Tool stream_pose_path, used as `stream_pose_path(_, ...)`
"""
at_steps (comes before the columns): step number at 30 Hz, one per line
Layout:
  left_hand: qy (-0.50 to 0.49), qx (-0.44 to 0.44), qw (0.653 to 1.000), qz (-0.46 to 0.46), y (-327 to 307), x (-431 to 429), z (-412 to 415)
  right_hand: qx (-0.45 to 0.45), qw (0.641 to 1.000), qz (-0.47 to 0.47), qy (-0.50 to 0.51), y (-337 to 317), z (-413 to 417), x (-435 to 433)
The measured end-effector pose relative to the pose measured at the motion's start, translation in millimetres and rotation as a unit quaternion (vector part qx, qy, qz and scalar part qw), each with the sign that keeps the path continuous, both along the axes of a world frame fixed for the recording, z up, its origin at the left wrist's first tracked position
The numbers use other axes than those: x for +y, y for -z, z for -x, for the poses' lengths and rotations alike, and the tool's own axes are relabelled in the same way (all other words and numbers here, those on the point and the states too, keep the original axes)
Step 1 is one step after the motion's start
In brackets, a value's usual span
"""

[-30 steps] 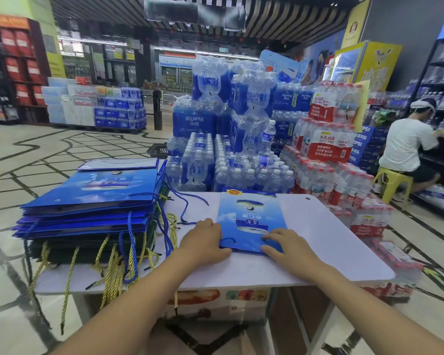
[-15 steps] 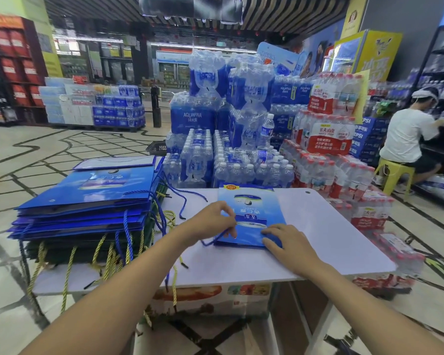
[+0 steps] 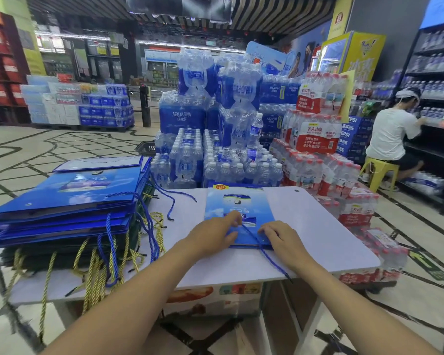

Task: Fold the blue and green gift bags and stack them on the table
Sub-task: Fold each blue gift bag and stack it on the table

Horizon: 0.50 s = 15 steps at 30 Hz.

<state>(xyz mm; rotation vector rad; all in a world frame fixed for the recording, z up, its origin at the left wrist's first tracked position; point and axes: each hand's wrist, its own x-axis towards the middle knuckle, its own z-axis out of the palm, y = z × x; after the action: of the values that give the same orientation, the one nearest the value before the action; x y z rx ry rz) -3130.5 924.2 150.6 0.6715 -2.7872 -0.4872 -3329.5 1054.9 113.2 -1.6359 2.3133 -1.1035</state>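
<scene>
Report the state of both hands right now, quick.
Left hand: closed, pinching the blue twisted-cord handle of the flat blue paper gift bag.
Right hand: open, pressing on that bag.

A white table [image 3: 318, 226] with rounded corners carried everything. On its left half sat a tall stack of flattened bags [image 3: 62, 213]: dark green bags [image 3: 49, 254] lay at the bottom, directly on the tabletop, with blue ones piled above. Their gold and blue handle cords [image 3: 95, 275] spilled over the near edge. Near the middle a single blue bag [image 3: 237, 201] lay flat, its blue cord [image 3: 269, 260] trailing across the top to the near edge. A small hole [image 3: 296, 190] pierced the tabletop by the far edge, right of that bag.
</scene>
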Motion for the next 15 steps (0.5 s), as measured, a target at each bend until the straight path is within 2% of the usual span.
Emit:
stream_pose_path(6,-0.047,-0.02,0.993,0.108,34,-6,-4,0.018,1.0,0.011,0.02,-5,-7,9)
stream_pose_path(11,-0.129,-0.014,0.986,0.107,46,-7,-2,-0.005,0.999,-0.003,0.042,-7,-7,14)
stream_pose_path(15,-0.172,-0.018,0.98,0.094,48,-7,-3,0.125,0.989,-0.066,0.038,-11,-20,22)
